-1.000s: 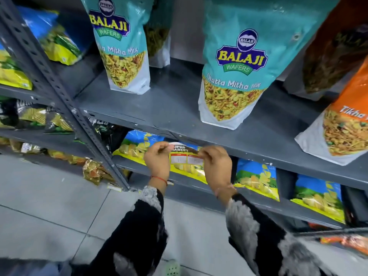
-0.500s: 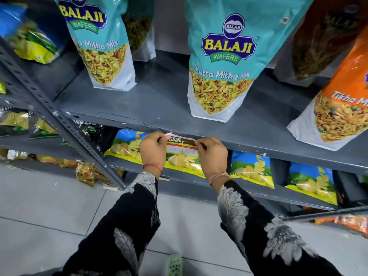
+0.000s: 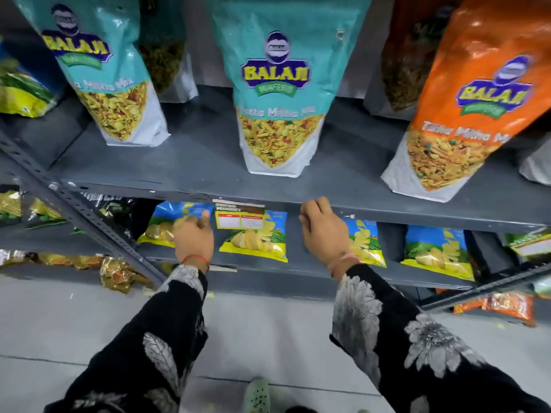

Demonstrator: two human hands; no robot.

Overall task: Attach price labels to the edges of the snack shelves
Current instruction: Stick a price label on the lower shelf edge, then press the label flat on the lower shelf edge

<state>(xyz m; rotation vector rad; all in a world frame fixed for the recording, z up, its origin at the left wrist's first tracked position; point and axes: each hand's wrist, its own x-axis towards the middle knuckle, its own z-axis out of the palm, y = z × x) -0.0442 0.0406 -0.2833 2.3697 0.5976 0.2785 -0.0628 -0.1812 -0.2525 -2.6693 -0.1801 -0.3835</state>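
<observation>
- Head view, progress: one price label (image 3: 239, 216) hangs from the front edge of the grey shelf (image 3: 387, 211), below the teal snack bag (image 3: 275, 93) and in front of a yellow-and-blue chip packet (image 3: 253, 239) on the lower tier.
- It appears stuck by its top strip; I judge this label done.
- No other label shows along that edge to the right, nor on the lower shelf's edge, so most of the labelling seems left.
- Head view, hands: the left hand (image 3: 193, 238) sits just left of the label, fingers loosely curled, one fingertip near its left side; whether it touches is unclear. It holds nothing.
- The right hand (image 3: 323, 231) is well apart to the right, knuckles at the shelf edge, fingers half closed and empty.
- Change from the earlier frames: both hands pinched the label's two ends against the edge then; now they have let go, and the right hand has moved off rightwards.
</observation>
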